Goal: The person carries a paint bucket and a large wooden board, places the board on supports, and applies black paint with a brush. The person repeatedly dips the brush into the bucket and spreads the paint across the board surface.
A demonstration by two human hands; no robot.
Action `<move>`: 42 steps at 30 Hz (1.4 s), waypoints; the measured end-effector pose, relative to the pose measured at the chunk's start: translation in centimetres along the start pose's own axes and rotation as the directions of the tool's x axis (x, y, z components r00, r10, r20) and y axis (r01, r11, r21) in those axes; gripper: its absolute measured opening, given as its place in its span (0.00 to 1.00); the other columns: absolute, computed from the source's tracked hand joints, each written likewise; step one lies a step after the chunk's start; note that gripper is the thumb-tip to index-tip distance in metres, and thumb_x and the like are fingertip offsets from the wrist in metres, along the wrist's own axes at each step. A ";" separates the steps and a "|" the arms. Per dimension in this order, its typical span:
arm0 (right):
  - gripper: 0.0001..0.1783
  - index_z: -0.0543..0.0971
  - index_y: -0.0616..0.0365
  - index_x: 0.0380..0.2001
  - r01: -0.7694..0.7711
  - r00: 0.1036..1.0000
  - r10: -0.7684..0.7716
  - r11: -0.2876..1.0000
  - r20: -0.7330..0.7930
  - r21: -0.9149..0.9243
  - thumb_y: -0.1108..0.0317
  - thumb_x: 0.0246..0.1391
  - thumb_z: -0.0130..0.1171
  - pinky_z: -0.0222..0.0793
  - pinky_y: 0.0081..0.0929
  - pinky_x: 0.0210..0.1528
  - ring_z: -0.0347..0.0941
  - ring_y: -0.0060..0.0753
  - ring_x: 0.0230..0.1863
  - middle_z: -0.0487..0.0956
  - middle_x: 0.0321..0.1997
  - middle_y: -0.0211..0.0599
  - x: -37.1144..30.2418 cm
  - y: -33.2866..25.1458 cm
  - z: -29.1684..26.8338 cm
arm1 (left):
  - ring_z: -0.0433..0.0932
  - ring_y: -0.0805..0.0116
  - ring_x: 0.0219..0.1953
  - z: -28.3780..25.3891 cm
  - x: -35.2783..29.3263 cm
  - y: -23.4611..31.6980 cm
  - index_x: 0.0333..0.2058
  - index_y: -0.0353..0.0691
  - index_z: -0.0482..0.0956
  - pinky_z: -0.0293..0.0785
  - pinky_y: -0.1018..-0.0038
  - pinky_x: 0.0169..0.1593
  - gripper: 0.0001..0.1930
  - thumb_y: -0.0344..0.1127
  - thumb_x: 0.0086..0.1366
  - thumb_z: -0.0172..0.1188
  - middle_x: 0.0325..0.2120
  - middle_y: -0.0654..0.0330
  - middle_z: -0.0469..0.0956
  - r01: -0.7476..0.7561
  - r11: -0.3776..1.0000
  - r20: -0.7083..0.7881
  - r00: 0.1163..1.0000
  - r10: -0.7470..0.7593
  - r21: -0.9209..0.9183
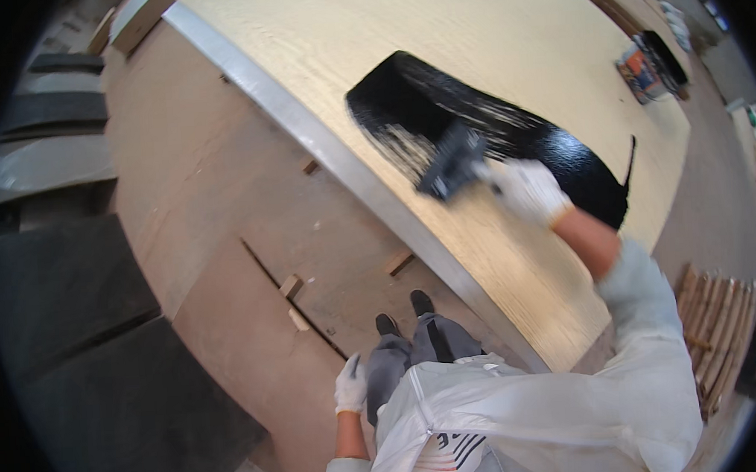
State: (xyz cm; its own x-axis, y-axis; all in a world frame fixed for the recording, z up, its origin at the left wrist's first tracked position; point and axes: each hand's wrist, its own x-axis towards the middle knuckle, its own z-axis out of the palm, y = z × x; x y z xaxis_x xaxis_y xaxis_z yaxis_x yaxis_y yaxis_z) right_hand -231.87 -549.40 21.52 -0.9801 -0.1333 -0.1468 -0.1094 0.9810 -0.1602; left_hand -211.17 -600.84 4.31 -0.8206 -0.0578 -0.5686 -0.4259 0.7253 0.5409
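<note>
My right hand (529, 190), in a white glove, grips a wide paintbrush (453, 159) coated in black, blurred by motion. Its head rests on or just above a large pale wood-grained panel (499, 255). A glossy black coat of paint (566, 145) spreads in a curved band beyond the brush, thin and streaky near its head. A narrow black streak sticks out at the band's right end. My left hand (350, 386), also gloved in white, hangs low beside my left leg, away from the panel. Its fingers look loosely extended and nothing shows in them.
The panel's pale side edge (304, 137) runs diagonally in front of me. A colourful paint can (639, 73) stands on the far right corner beside a dark object. Small wood blocks (399, 262) lie on the floor. Dark slabs (68, 278) are at left, stacked wooden strips (716, 329) at right.
</note>
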 end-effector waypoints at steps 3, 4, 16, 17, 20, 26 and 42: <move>0.29 0.77 0.31 0.66 -0.406 0.874 0.417 0.909 0.251 -0.097 0.60 0.60 0.59 0.79 0.48 0.39 0.84 0.49 0.37 0.85 0.38 0.44 -16.6 0.6 -0.9 | 0.83 0.48 0.57 0.5 0.2 -11.5 0.58 0.40 0.83 0.78 0.61 0.60 0.22 0.43 0.70 0.56 0.51 0.44 0.85 0.201 0.979 0.118 0.972 -0.205 0.043; 0.28 0.78 0.30 0.65 -0.540 0.795 0.546 0.836 0.266 -0.102 0.59 0.60 0.59 0.79 0.47 0.43 0.84 0.49 0.40 0.85 0.39 0.44 -21.7 0.7 -0.4 | 0.84 0.49 0.57 0.5 0.2 -12.1 0.57 0.40 0.83 0.78 0.60 0.60 0.22 0.43 0.70 0.57 0.50 0.44 0.86 0.362 0.930 0.227 0.903 -0.366 0.058; 0.27 0.77 0.42 0.65 -0.792 0.609 0.791 0.610 0.061 -0.001 0.63 0.63 0.51 0.76 0.50 0.61 0.81 0.54 0.58 0.83 0.60 0.48 -21.3 11.6 1.3 | 0.77 0.74 0.24 -3.1 14.8 -12.1 0.41 0.39 0.85 0.74 0.73 0.29 0.11 0.38 0.72 0.57 0.25 0.64 0.80 0.109 0.984 0.363 0.930 -0.050 -0.144; 0.28 0.77 0.45 0.65 -0.808 0.588 0.807 0.585 0.053 0.066 0.66 0.61 0.50 0.77 0.47 0.61 0.81 0.51 0.59 0.81 0.62 0.49 -18.8 10.8 1.2 | 0.75 0.75 0.24 -3.1 16.1 -9.4 0.46 0.40 0.84 0.74 0.74 0.29 0.11 0.37 0.73 0.57 0.26 0.65 0.79 0.148 0.964 0.324 0.944 -0.070 -0.223; 0.27 0.79 0.37 0.62 -0.636 0.771 0.635 0.771 0.041 0.031 0.66 0.60 0.50 0.78 0.49 0.54 0.83 0.53 0.51 0.86 0.48 0.48 -17.2 0.8 0.6 | 0.77 0.74 0.26 -5.1 17.7 -7.3 0.55 0.39 0.81 0.76 0.75 0.30 0.15 0.36 0.74 0.57 0.30 0.63 0.81 0.125 0.886 0.254 0.967 -0.008 -0.447; 0.28 0.77 0.30 0.67 -0.842 0.533 0.825 0.539 0.190 0.025 0.53 0.63 0.59 0.75 0.43 0.61 0.80 0.49 0.60 0.83 0.60 0.45 -31.1 2.7 1.5 | 0.78 0.73 0.25 -4.3 13.7 -13.1 0.54 0.39 0.83 0.76 0.75 0.29 0.15 0.35 0.73 0.58 0.30 0.62 0.82 0.217 0.846 0.327 0.944 -0.053 -0.488; 0.35 0.75 0.21 0.68 -0.319 0.814 0.353 0.935 0.461 -0.151 0.65 0.58 0.59 0.79 0.41 0.56 0.84 0.47 0.53 0.86 0.51 0.42 -17.7 2.8 -3.4 | 0.80 0.66 0.24 -0.9 0.5 -18.9 0.57 0.35 0.79 0.77 0.71 0.25 0.16 0.33 0.74 0.54 0.35 0.52 0.84 0.396 0.745 0.199 0.918 -0.344 -0.537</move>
State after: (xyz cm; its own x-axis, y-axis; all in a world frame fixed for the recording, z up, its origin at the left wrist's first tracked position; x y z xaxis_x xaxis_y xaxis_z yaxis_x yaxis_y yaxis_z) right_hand -215.41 -543.78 27.00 -0.7606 0.1723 -0.6260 0.1857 0.9816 0.0445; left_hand -203.89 -615.17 -5.64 -0.5308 -0.1658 -0.8311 -0.8466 0.1486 0.5110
